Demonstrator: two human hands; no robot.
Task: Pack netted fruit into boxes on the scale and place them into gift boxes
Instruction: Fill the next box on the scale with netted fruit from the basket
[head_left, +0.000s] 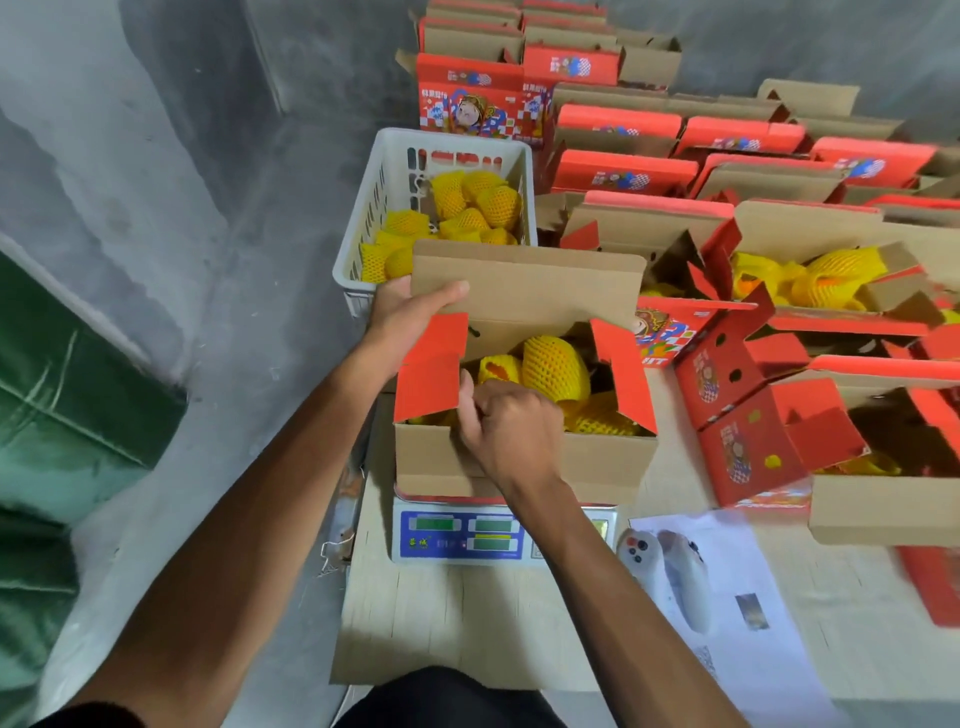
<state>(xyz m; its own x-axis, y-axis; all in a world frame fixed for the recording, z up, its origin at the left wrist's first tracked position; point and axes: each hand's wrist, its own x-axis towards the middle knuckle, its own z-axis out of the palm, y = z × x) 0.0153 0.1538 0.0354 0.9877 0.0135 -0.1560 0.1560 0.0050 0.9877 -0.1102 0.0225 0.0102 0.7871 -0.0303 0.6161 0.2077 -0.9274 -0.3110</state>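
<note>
— Right, where do we have the box?

— Our open box (524, 457) sits on the scale (467, 535), which stands on a sheet of cardboard (467, 623) in front of us. Its far lid flap stands up and its red side flaps lean inward.

— And our hands?

— Our left hand (410, 312) holds the left end of that raised far flap, thumb lying along the front of the cardboard, fingers hidden behind it. Our right hand (506, 431) is at the near left of the box opening, fingers curled, pinching the edge of the left red flap. We cannot tell whether it also touches any fruit beneath.

— What is inside?

— Netted fruit (553, 366) in yellow foam sleeves; one big piece stands high in the middle, others lie lower around it.

— Where does more fruit lie?

— Just beyond the box, touching its far flap, we see a white plastic crate (363, 208) with netted pieces heaped in it.

— And to our right?

— Red gift boxes (737, 384), open, several with yellow-netted fruit inside, and more rows of them stretching away. Near the scale, a printed sheet of paper (753, 571) lies on the cardboard with a white handheld device (644, 556) resting on it.

— To our left?

— Grey floor and something green (67, 405) at the edge.
</note>
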